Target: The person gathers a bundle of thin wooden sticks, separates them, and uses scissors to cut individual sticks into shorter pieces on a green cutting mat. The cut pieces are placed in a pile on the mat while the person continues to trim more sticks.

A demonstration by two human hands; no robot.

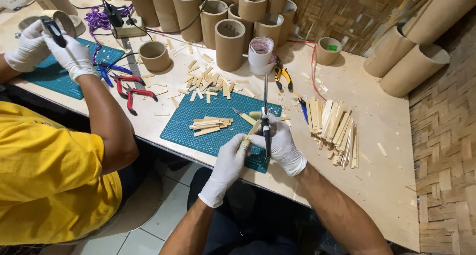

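The work went on at a pale plywood table (382, 151) set against walls of woven bamboo matting (446, 136), with light floor tiles (163, 215) showing under its near edge. A teal cutting mat (213, 118) lay before the person, and a second teal mat (54, 71) sat in front of a co-worker in a yellow shirt (44, 175) on the left. Along the back stood a cluster of tall brown cardboard tubes (229, 44), more of them lying stacked at the right (414, 66), and a short cardboard ring (154, 55) near the red-handled pliers (134, 94). A white roll with a pinkish top (261, 54) stood just behind the mat, beside orange-handled cutters (283, 76); one small tube (328, 50) carried a green sticker. The person's gloved left hand (230, 158) was closed around a small bamboo strip (254, 129), held over the mat's near edge. The gloved right hand (282, 143) was curled tight on a black-handled knife (266, 121), its blade pointing up and away, touching the strip. Cut bamboo pieces (210, 126) lay on the mat, loose ones (208, 81) behind it, and a pile of longer slats (334, 128) just to the right. The co-worker's gloved hands (54, 49) held a dark tool against a cardboard ring.
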